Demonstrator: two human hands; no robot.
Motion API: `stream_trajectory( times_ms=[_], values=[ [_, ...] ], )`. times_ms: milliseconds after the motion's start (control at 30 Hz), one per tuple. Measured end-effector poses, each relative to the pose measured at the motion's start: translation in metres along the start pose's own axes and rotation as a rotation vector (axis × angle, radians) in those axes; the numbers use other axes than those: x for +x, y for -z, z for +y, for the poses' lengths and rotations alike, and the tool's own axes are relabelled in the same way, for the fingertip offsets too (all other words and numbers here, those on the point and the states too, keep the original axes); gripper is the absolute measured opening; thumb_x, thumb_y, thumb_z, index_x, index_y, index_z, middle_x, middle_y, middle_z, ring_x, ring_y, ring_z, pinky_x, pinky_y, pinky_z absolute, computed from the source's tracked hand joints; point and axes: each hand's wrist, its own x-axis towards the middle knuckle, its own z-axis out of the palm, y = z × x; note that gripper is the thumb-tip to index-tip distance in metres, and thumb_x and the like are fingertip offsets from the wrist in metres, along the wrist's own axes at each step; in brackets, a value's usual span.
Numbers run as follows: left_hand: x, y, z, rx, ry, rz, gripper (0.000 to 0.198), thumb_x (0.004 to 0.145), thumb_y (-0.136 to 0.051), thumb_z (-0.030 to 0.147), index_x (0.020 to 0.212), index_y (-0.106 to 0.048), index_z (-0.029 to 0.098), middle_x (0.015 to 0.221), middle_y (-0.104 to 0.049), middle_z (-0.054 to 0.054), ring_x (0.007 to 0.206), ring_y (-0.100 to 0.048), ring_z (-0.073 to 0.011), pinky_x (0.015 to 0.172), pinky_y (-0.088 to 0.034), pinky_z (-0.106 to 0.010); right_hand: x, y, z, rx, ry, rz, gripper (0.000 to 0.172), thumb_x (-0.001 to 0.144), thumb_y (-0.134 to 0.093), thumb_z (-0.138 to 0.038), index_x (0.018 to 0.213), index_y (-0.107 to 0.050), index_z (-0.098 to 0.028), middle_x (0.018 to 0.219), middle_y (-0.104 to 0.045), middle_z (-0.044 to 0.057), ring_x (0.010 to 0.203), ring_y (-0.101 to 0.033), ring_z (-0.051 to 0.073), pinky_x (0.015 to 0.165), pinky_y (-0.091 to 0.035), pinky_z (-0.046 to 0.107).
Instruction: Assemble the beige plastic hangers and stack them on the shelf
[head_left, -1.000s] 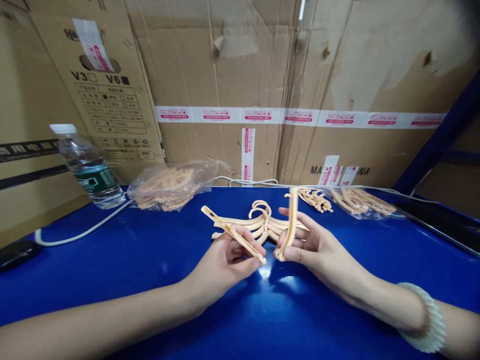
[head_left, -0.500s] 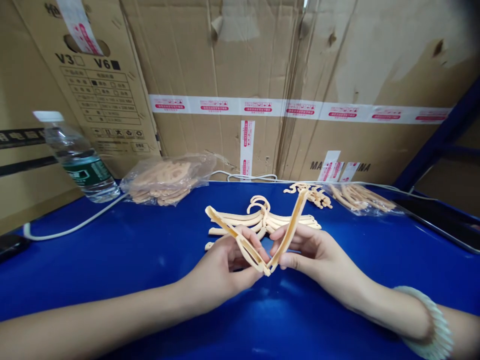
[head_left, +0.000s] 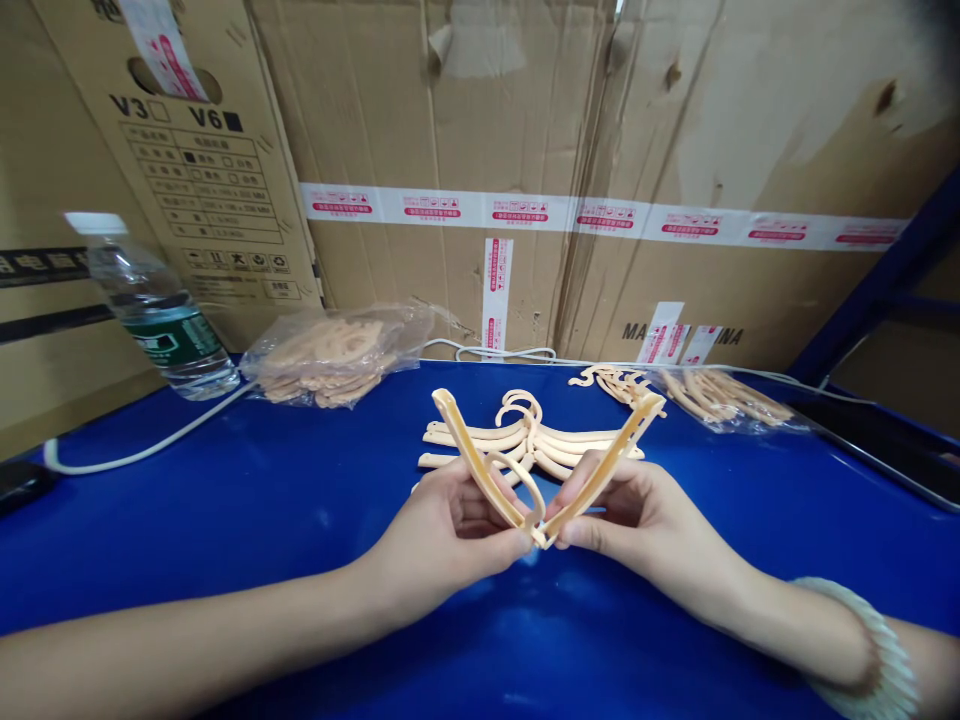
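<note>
1. Far left of the left hand, at the edge of my view: a black object [head_left: 26, 484], partly cut off. A white cable [head_left: 124, 466] curves from beside it towards item 2.
2. Beyond the left hand and well to its left I log a water bottle [head_left: 165, 315], white cap, green label.
3. Nearer, beyond the left hand and slightly left: a clear bag of pale parts [head_left: 330, 365].
4. Left hand [head_left: 454, 520]: thumb and fingers pinch the lower part of the left strip [head_left: 476, 462], pale and hollow. It rises from the grip, slanting up and left, channel facing me.
5. A pale hook [head_left: 534, 488] arches just right of the left fingers, its foot by the left thumb tip.
6. Lower ends of both strips meet between the thumb tips, making a V. Locked or merely touching: I cannot tell.
7. Beyond the V, between the hands, a stack of pale hangers [head_left: 531, 434] lies on the blue table [head_left: 225, 525].
8. Right hand [head_left: 637, 510]: thumb and fingers pinch the lower part of the right strip [head_left: 606, 468], which slants up and right from them. Woven-looking pale bracelet [head_left: 874, 640] behind that hand.
9. Beyond the right hand: loose pale pieces [head_left: 616, 383]; farther right, a bag of long pale pieces [head_left: 724, 398], then a dark flat device [head_left: 885, 445].
</note>
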Motion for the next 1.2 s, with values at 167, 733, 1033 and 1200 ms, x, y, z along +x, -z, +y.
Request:
stream_trajectory(
  times_ms=[167,733,1033,1200],
  values=[
    [0.0,0.0,0.002,0.005,-0.017,-0.008,0.016,0.067,-0.076,0.019,0.076,-0.063,0.017,0.079,-0.073,-0.004,0.076,-0.07,-0.0205,0.073,-0.055,-0.031,-0.002,-0.001,-0.001,-0.04,0.017,0.008,0.017,0.07,-0.079,-0.027,0.077,-0.066,-0.018,0.075,-0.072,0.003,0.07,-0.069,0.017,0.069,-0.059,0.028],
    [-0.002,0.0,0.002,-0.018,-0.031,0.037,0.022,0.064,-0.078,0.019,0.072,-0.058,0.017,0.069,-0.069,0.0,0.063,-0.064,-0.0155,0.062,-0.051,-0.026,-0.001,-0.001,-0.001,-0.093,0.038,0.048,0.02,0.07,-0.079,-0.029,0.075,-0.062,-0.017,0.07,-0.066,0.001,0.064,-0.065,0.014,0.06,-0.055,0.023],
    [0.007,0.031,0.023,-0.038,-0.084,0.262,0.026,0.067,-0.079,0.026,0.071,-0.055,0.015,0.068,-0.066,0.0,0.069,-0.063,-0.0131,0.066,-0.048,-0.022,0.019,0.06,-0.025,-0.265,0.107,-0.047,0.02,0.068,-0.08,-0.031,0.077,-0.068,-0.018,0.073,-0.07,0.004,0.059,-0.067,0.017,0.056,-0.055,0.028],
    [0.013,0.062,0.037,0.051,-0.128,0.421,0.028,0.066,-0.078,0.033,0.068,-0.056,0.015,0.069,-0.065,-0.001,0.07,-0.062,-0.0132,0.066,-0.049,-0.022,0.025,0.088,-0.031,-0.649,0.19,-0.114,0.022,0.072,-0.077,-0.037,0.078,-0.07,-0.016,0.078,-0.071,0.006,0.072,-0.066,0.02,0.066,-0.053,0.03]
  ],
)
